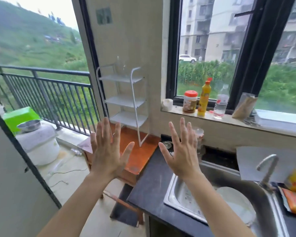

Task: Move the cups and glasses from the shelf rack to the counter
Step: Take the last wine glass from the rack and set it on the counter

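Note:
A white three-tier shelf rack stands on an orange-brown wooden table against the wall; its lower shelves look bare, and a faint clear glass stands on its top shelf. Glassware sits on the dark counter at the back corner, partly hidden behind my right hand. My left hand and my right hand are both raised in front of me, palms away, fingers spread, holding nothing.
A steel sink with a white plate and a tap lies to the right. Jar, yellow bottle and water bottle stand on the window sill. A white rice cooker and green bin sit by the balcony railing.

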Demonstrator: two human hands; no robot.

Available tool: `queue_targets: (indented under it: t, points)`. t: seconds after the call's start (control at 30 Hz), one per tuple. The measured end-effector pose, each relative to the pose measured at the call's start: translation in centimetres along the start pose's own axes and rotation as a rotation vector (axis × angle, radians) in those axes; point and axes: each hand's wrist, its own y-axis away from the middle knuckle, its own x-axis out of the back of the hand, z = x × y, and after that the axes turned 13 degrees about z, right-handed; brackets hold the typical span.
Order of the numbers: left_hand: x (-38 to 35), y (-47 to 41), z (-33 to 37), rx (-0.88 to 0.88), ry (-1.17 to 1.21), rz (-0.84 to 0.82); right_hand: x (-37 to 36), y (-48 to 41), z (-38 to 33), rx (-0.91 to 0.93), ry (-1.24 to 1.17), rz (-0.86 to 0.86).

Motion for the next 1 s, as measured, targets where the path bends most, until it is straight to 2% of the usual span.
queue_targets:
  t: [0.13,0.27,0.5,0.67,0.8,1.0]
  points:
    - [-4.3,-8.2,-1.2,-0.018,-0.034,-0.014,-6.1,-7.9,1.5,-0.026,-0.051,0.017]
    - [-6.9,-17.3,-3.3,-0.041,-0.061,0.058,-11.0,-17.6,2.1,0.032,-0.077,0.057]
    - [-10.9,-27.6,-8.6,-0.048,-0.060,0.164,-18.2,-28.7,-1.3,0.080,-0.142,0.107]
    - [-16.4,-34.9,-13.5,-0.039,0.012,0.159,-23.2,-34.6,-4.1,0.061,-0.226,0.125]
    - [-21.4,-39.9,-17.4,-0.088,0.091,0.131,-27.0,-39.6,-6.2,0.026,-0.200,0.157]
    - [-28.5,-45.9,-22.6,-0.168,0.164,-0.053,-34.4,-47.2,-9.2,-0.152,-0.175,0.091]
